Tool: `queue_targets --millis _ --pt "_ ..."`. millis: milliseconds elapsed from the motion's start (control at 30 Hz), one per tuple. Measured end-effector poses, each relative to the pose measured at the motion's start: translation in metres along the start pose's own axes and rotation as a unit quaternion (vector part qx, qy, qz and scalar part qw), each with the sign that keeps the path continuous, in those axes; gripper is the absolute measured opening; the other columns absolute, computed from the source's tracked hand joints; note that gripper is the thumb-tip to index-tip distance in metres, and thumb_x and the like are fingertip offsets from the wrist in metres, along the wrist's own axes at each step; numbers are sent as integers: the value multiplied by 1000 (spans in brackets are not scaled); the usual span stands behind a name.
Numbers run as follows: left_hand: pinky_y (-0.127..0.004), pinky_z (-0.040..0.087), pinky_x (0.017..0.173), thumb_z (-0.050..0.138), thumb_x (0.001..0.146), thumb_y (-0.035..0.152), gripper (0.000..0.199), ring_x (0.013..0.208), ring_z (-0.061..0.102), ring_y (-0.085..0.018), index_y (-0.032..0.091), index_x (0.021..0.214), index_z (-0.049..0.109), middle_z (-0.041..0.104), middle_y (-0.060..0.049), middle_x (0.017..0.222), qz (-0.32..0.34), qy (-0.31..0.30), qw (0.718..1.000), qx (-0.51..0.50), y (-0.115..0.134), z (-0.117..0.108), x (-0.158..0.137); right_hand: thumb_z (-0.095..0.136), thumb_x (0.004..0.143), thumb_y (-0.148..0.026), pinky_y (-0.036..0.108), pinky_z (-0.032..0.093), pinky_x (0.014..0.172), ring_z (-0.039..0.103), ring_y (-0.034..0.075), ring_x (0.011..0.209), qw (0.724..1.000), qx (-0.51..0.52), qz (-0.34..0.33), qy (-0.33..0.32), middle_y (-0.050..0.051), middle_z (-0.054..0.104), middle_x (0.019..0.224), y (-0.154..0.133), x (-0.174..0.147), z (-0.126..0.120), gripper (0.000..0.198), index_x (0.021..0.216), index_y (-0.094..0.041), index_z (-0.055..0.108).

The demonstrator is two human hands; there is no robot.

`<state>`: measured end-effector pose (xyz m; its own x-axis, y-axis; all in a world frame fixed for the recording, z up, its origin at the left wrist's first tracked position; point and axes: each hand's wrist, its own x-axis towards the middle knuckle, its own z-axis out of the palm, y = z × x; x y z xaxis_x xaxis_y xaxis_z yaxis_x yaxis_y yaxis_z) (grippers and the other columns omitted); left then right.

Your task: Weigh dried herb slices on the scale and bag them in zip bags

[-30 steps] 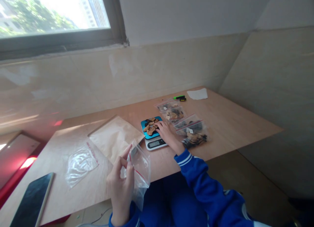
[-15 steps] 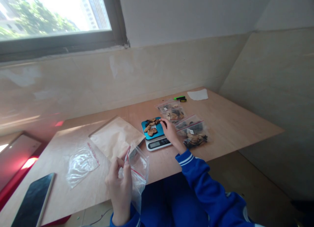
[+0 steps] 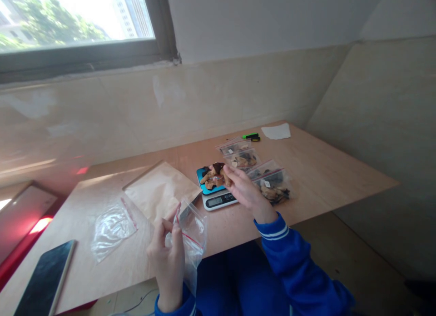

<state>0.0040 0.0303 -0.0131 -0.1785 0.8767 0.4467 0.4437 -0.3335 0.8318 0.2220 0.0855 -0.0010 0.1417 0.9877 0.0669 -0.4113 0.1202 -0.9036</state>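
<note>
My left hand [image 3: 168,252] pinches a clear zip-lock bag [image 3: 193,238] with a red seal line, held above the table's front edge. The bag looks empty and hangs toward my lap. My right hand [image 3: 243,186] is closed on several dried mushroom pieces [image 3: 227,176], brown with dark edges, lifted just over the scale. Underneath, a small digital kitchen scale [image 3: 218,201] with a blue plate carries more dark and tan pieces [image 3: 210,183], partly hidden by those in my hand. The scale's display is too small to read.
Filled zip-lock bags [image 3: 272,188] lie right of and behind the scale. A kraft paper bag [image 3: 158,184] is left of it, with another clear bag [image 3: 114,229] nearby. A phone [image 3: 46,279] lies front left. Markers [image 3: 251,137] and white paper [image 3: 276,131] lie at the back.
My right hand has drawn back toward me and turned, now showing a bunch of dried pieces in its fingers above the plate. My left hand and its bag have barely moved.
</note>
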Motion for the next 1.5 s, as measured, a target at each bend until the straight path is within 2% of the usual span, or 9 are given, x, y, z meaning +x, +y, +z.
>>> queue_targets --millis 167,300,500,767,900,1000,1167,1300,1500 --pt "-28 54 71 56 84 33 21 88 71 -21 22 68 50 74 -8 107 -16 -24 1000 -4 -2 3 -1 71 81 -42 24 53 72 64 12 75 954 132 185 -196 4 70 88 -22 -41 46 29 96 -16 69" --pt "-30 54 77 56 85 33 23 93 70 -21 22 67 48 74 -8 108 -12 11 1000 -23 2 5 -3 74 79 -42 23 50 74 63 10 74 939 98 228 -236 3 69 83 -10 -50 57 34 97 -13 70" --pt "-31 52 82 52 87 35 27 102 68 -22 21 66 44 72 -8 113 -21 60 997 -38 8 10 -7 64 88 -39 32 48 92 64 17 97 975 -104 112 -161 6 70 103 8 -42 62 29 103 -16 69" --pt "-30 54 74 55 86 40 29 92 71 -21 20 67 47 73 -9 111 -69 94 992 -42 6 9 -6 37 97 -55 34 46 104 56 18 123 942 -182 62 -275 9 61 132 -16 -49 74 53 133 -19 55" --pt "-35 55 83 57 85 35 30 104 69 -25 20 63 43 73 -11 111 -89 141 981 -95 9 9 0 30 97 -58 40 48 101 62 21 115 948 -236 -50 -207 12 65 124 -22 -19 47 59 122 -16 63" --pt "-37 56 85 59 83 33 31 107 68 -27 20 61 41 73 -13 111 -105 148 974 -133 11 9 2 48 93 -51 45 31 114 41 27 137 880 -455 -126 -54 15 50 143 -9 15 23 51 132 -18 56" --pt "-41 57 87 58 83 33 28 108 67 -28 20 63 43 73 -12 111 -104 140 976 -131 9 8 1 66 81 -53 57 14 116 -2 40 148 735 -673 -5 -80 15 6 163 37 42 3 83 151 -27 30" --pt "-41 57 87 58 84 34 30 110 66 -28 20 63 42 72 -12 113 -102 138 977 -129 8 5 1 59 88 -49 57 17 115 7 42 147 719 -691 -43 -68 16 16 161 56 39 -6 63 144 -24 45" --pt "-42 58 85 59 83 34 31 106 68 -28 20 63 41 73 -13 111 -97 144 976 -129 9 5 3 57 92 -25 44 30 110 44 26 123 761 -618 -179 -85 12 61 123 50 39 -26 24 113 -19 68"
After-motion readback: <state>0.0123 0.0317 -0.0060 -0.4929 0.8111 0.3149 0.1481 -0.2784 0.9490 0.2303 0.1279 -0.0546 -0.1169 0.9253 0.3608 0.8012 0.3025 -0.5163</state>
